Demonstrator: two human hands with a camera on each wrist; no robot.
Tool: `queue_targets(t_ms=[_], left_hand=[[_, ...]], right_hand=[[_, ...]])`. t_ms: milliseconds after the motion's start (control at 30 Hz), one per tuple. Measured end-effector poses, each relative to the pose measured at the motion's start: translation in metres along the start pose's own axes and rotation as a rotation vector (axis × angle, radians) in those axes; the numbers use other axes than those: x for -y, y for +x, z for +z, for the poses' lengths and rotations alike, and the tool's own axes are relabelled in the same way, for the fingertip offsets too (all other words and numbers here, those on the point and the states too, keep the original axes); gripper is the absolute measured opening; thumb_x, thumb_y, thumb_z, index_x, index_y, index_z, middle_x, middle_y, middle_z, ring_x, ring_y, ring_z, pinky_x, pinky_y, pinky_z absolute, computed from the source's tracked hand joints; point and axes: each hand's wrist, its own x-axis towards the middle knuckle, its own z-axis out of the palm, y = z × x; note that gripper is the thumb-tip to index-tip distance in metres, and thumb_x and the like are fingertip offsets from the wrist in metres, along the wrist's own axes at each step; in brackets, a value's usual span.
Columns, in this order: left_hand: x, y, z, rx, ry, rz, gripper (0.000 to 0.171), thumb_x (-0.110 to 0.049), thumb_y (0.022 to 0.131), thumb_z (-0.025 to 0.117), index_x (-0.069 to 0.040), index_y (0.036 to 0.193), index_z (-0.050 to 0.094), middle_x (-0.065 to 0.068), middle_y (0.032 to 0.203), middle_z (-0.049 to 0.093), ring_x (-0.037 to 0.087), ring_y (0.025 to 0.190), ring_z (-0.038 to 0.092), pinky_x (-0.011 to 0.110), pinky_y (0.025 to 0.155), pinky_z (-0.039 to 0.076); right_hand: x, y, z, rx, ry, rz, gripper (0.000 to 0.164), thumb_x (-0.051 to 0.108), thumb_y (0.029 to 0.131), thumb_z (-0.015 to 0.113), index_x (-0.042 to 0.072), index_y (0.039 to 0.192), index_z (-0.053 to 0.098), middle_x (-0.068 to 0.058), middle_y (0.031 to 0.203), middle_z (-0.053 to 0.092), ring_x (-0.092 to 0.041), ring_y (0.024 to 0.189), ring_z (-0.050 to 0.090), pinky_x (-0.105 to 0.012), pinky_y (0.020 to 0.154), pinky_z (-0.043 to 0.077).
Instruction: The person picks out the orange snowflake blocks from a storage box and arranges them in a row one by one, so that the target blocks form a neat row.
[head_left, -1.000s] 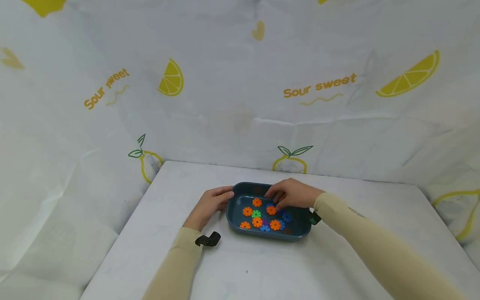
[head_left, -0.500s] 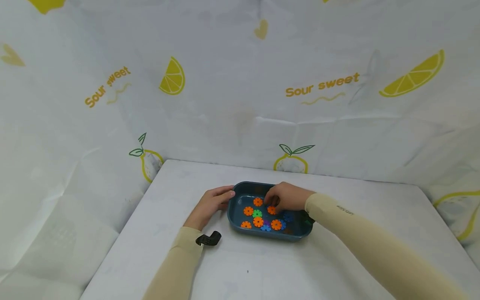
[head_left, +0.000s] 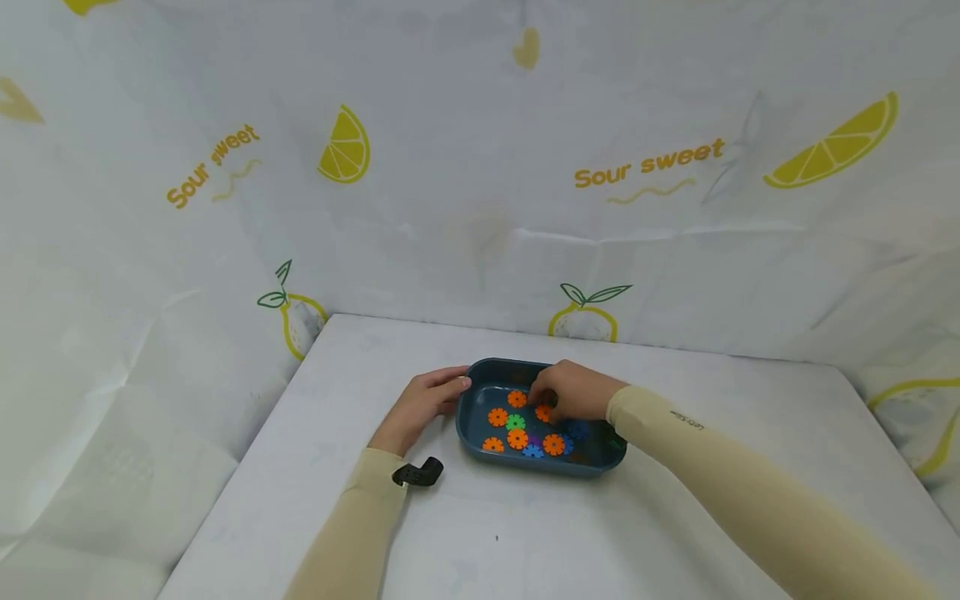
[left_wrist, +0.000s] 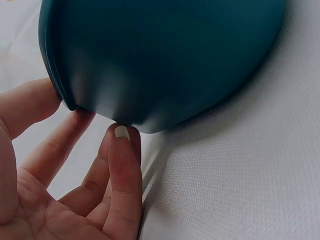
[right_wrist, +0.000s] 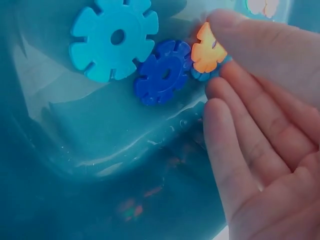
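Observation:
A dark teal tray [head_left: 540, 468] holds several notched plastic discs. At its left end, my left hand [head_left: 423, 404] grips the rim, the thumb on the edge and fingers underneath; the left wrist view shows this hand [left_wrist: 75, 170] against the tray wall [left_wrist: 165, 60]. My right hand [head_left: 577, 390] reaches inside, fingers bent downward. Its thumb tip overlaps an orange disc [right_wrist: 204, 52], with the index finger hidden behind the thumb. Close to the right hand [right_wrist: 270, 115] lie a light blue disc [right_wrist: 100, 45] and a dark blue disc [right_wrist: 162, 75].
Other orange discs [head_left: 498, 417] and a green disc [head_left: 515, 423] lie in the tray's left and front parts. The tray stands on a white table [head_left: 480, 542]. Behind it hangs a white cloth [head_left: 465, 167] printed with lemons.
Over the past second my right hand has drawn slightly left within the tray, covering more of the orange disc. My left hand keeps its hold, and the head view has shifted slightly.

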Motion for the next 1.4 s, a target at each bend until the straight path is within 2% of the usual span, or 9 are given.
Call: queue_targets(t_ms=[267,600,867,967,1067,1167,1333,1400], left_hand=[[-0.004,0.003,0.003,0.004,0.006,0.005,0.051,-0.049,0.098,0.079,-0.027,0.143,0.072,0.0,0.146,0.07,0.018,0.12,0.071,0.039,0.105,0.059],[-0.008,0.007,0.009,0.023,0.003,0.014,0.051,-0.047,0.098,0.079,-0.026,0.143,0.072,0.0,0.145,0.071,0.02,0.122,0.072,0.038,0.104,0.059],[-0.006,0.006,0.009,0.03,0.011,0.01,0.051,-0.048,0.098,0.079,-0.028,0.144,0.071,0.001,0.144,0.071,0.018,0.117,0.073,0.038,0.104,0.059],[-0.003,0.004,0.006,0.021,0.016,0.005,0.05,-0.048,0.097,0.08,-0.029,0.143,0.072,0.0,0.138,0.074,0.018,0.108,0.073,0.034,0.094,0.06],[-0.001,0.003,0.002,0.014,0.016,-0.005,0.049,-0.048,0.097,0.08,-0.029,0.142,0.072,0.002,0.123,0.075,0.017,0.097,0.067,0.029,0.082,0.055],[0.001,0.002,0.0,0.015,-0.008,-0.015,0.048,-0.045,0.098,0.079,-0.027,0.142,0.072,0.004,0.113,0.073,0.018,0.092,0.063,0.028,0.078,0.053],[0.004,0.003,-0.002,0.04,-0.072,-0.029,0.048,-0.041,0.1,0.079,-0.025,0.144,0.071,0.003,0.121,0.077,0.017,0.095,0.068,0.028,0.082,0.058],[0.005,0.004,-0.003,0.053,-0.106,-0.035,0.049,-0.04,0.1,0.08,-0.024,0.145,0.071,0.002,0.12,0.075,0.016,0.091,0.066,0.027,0.08,0.057]], right_hand=[[-0.001,0.001,0.004,-0.019,-0.058,0.027,0.033,0.004,0.088,0.089,0.015,0.117,0.082,0.002,0.114,0.076,-0.014,0.101,0.068,-0.041,0.1,0.061],[-0.005,-0.002,0.005,-0.054,-0.102,0.016,0.026,0.005,0.087,0.089,0.014,0.111,0.084,0.002,0.108,0.074,-0.014,0.093,0.064,-0.038,0.091,0.062],[-0.009,-0.012,-0.003,-0.072,-0.031,-0.021,0.025,0.014,0.091,0.088,0.014,0.116,0.084,0.004,0.11,0.074,-0.011,0.096,0.066,-0.035,0.092,0.062],[-0.007,-0.018,-0.01,-0.101,-0.009,-0.043,0.027,0.016,0.092,0.088,0.013,0.118,0.084,0.004,0.11,0.074,-0.012,0.097,0.066,-0.035,0.092,0.061],[-0.006,-0.026,-0.015,-0.138,0.014,-0.06,0.028,0.017,0.092,0.087,0.013,0.119,0.084,0.005,0.109,0.073,-0.013,0.097,0.066,-0.034,0.09,0.06],[-0.009,-0.036,-0.019,-0.173,0.039,-0.06,0.027,0.018,0.093,0.087,0.014,0.12,0.083,0.006,0.108,0.072,-0.013,0.097,0.066,-0.034,0.09,0.06],[-0.02,-0.057,-0.023,-0.236,0.107,-0.039,0.026,0.017,0.095,0.085,0.013,0.12,0.083,0.005,0.11,0.073,-0.014,0.099,0.069,-0.034,0.09,0.061],[-0.026,-0.065,-0.024,-0.265,0.129,-0.037,0.026,0.018,0.096,0.084,0.013,0.121,0.082,0.004,0.112,0.074,-0.014,0.1,0.07,-0.035,0.091,0.062]])
